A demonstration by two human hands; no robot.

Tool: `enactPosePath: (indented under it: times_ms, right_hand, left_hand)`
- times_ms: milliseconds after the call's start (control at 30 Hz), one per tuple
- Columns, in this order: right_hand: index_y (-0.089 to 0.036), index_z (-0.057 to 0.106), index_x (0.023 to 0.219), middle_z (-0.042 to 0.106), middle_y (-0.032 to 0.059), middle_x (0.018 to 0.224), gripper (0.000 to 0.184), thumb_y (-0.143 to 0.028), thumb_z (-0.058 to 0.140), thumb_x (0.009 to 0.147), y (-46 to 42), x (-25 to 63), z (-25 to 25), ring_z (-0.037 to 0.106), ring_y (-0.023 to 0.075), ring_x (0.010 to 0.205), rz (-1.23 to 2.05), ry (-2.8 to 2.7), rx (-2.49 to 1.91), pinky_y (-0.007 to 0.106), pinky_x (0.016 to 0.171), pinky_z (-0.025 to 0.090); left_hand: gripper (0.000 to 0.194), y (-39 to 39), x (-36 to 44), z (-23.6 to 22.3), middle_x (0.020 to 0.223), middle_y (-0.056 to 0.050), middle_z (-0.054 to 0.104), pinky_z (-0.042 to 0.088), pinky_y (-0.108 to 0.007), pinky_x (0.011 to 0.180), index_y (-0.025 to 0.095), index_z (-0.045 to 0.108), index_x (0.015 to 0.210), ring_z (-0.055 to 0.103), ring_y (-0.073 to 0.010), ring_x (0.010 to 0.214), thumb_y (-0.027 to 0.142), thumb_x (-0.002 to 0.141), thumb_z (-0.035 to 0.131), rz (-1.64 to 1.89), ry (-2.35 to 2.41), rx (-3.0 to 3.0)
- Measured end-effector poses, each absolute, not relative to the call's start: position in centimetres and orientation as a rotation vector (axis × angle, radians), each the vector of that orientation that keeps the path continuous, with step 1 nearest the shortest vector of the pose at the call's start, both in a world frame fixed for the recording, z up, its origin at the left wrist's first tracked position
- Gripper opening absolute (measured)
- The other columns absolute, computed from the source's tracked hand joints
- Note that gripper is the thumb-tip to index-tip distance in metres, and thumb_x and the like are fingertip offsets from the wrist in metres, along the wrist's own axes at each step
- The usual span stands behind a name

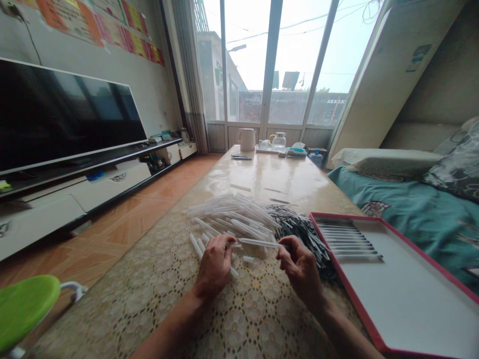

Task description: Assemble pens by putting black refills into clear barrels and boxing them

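Note:
My right hand [299,264] pinches one end of a translucent white pen barrel [258,242], which points left, nearly level above the table. Close to its other end, my left hand [217,262] is closed, thumb against fingers; a small pale tip shows there, too small to name. Beyond my hands lies a loose pile of white pen barrels [235,212]. A heap of thin black pen refills [299,234] lies to its right. In the red-rimmed box [407,304], a row of pens with dark cores [350,239] lies side by side. A short white piece [248,259] rests between my hands.
The long table has a patterned cover [247,319]. At its far end stand a pitcher [247,138], a glass jar [279,139] and a tissue pack [297,151]. A green stool [28,306] is at left, a teal-covered sofa [396,199] at right.

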State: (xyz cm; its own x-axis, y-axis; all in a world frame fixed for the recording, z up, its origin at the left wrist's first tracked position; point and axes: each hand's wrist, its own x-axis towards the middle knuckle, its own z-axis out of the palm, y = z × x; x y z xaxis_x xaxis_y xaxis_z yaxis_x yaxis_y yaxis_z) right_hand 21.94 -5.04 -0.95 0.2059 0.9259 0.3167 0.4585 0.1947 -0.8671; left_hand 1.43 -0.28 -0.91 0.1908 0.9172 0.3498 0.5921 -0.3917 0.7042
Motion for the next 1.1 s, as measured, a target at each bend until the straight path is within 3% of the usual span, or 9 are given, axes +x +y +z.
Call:
enactPosePath:
  times_ms: [100,233,433,700,900,1100]
  right_hand:
    - [-0.019,0.053,0.082,0.053,-0.0024,0.062,0.019,-0.036,0.046,0.087,-5.1,22.0,-1.0,0.048,0.0108,0.049,0.55,-1.388,-1.414,0.022,0.047,0.036]
    - [-0.019,0.053,0.084,0.053,-0.0025,0.062,0.018,-0.036,0.047,0.087,-5.1,22.0,-1.1,0.048,0.0107,0.049,0.547,-1.388,-1.406,0.022,0.047,0.037]
    - [-0.018,0.053,0.083,0.054,-0.0019,0.062,0.019,-0.036,0.046,0.086,-5.2,21.8,-0.9,0.047,0.0107,0.049,0.557,-1.396,-1.407,0.021,0.047,0.036]
    - [-0.018,0.053,0.08,0.056,-0.0013,0.063,0.022,-0.036,0.043,0.089,-5.2,21.8,-0.5,0.049,0.0109,0.051,0.559,-1.553,-1.4,0.021,0.048,0.034]
    - [-0.019,0.055,0.079,0.06,0.0016,0.069,0.023,-0.035,0.043,0.092,-5.3,22.0,-0.6,0.055,0.0132,0.06,0.2,-2.085,-1.496,0.022,0.056,0.033]
    - [-0.019,0.053,0.076,0.06,0.0013,0.066,0.024,-0.027,0.04,0.094,-5.7,21.1,-0.4,0.052,0.0116,0.053,-0.144,-2.278,-1.511,0.024,0.05,0.021]
  left_hand:
    - [0.019,0.1,1.7,-0.8,0.076,-0.004,0.061,0.043,-0.029,0.064,0.017,0.059,0.09,0.055,-0.0174,0.07,0.031,0.084,0.048,1.115,1.284,1.648]
    - [0.024,0.5,1.9,-0.9,0.063,0.002,0.054,0.034,-0.02,0.048,0.016,0.057,0.085,0.046,-0.0092,0.052,0.038,0.077,0.058,1.168,1.112,1.207]
    - [0.033,0.4,2.0,-0.7,0.057,0.005,0.053,0.03,-0.016,0.044,0.015,0.057,0.08,0.041,-0.0046,0.045,0.043,0.068,0.067,1.175,1.065,1.046]
    - [0.034,0.1,2.2,-0.7,0.055,0.006,0.052,0.027,-0.015,0.041,0.016,0.054,0.079,0.04,-0.0041,0.043,0.045,0.068,0.067,1.122,1.016,1.105]
    - [0.032,-0.3,2.5,-0.8,0.051,0.007,0.05,0.024,-0.016,0.036,0.017,0.051,0.079,0.036,-0.004,0.037,0.048,0.075,0.061,1.05,0.967,1.198]
    - [0.03,-0.9,3.4,-1.3,0.052,0.007,0.048,0.024,-0.017,0.036,0.017,0.05,0.081,0.033,-0.0038,0.037,0.046,0.081,0.054,1.002,0.882,1.312]
